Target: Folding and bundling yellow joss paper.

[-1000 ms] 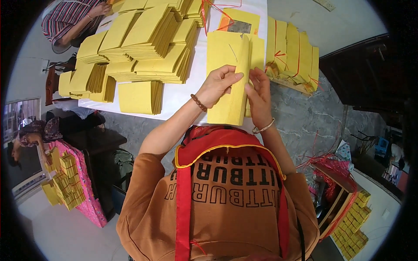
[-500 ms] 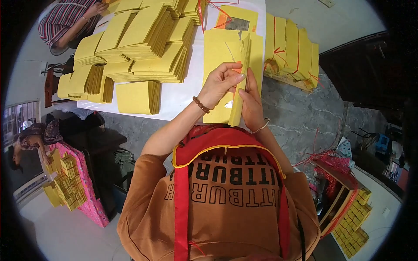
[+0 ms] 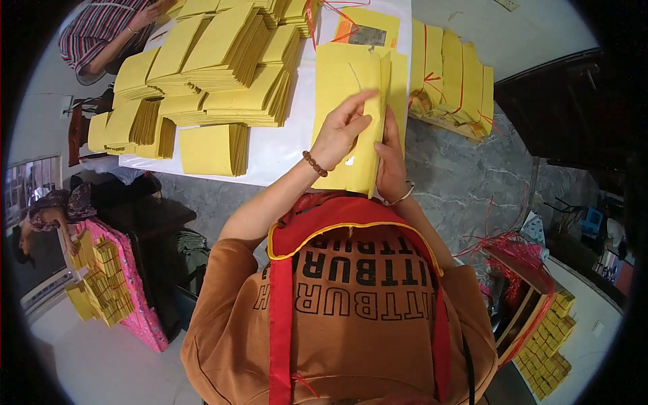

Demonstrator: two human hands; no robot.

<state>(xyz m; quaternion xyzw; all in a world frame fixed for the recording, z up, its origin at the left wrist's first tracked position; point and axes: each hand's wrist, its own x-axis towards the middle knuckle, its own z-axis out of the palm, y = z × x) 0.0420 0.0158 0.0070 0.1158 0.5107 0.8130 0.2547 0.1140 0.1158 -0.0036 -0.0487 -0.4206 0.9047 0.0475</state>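
Yellow paper sheets (image 3: pixel 337 74) lie in a pile at the near edge of the white table, and the top ones curl up along their right side. My left hand (image 3: pixel 341 135), a brown bead bracelet on its wrist, rests over the curled paper. Its index finger is stretched out and slightly blurred, the thumb apart from it. At the right edge, my right hand (image 3: pixel 390 165) grips the folded sheets (image 3: pixel 368 152), thumb in front and fingers partly hidden behind. A small white patch shows on the paper beneath my left hand.
Folded yellow paper stacks (image 3: pixel 223 54) crowd the table's left side, with one small stack (image 3: pixel 212 150) nearer. Red string (image 3: pixel 337 20) lies at the back. Tied yellow bundles (image 3: pixel 452 77) stand to the right. Another person's arm (image 3: pixel 111 57) is at far left; a second person (image 3: pixel 57 212) is lower left.
The upright fold of paper has been laid over to the left and now lies flatter and wider. My left hand has loosened its pinch, its index finger now stretched out.
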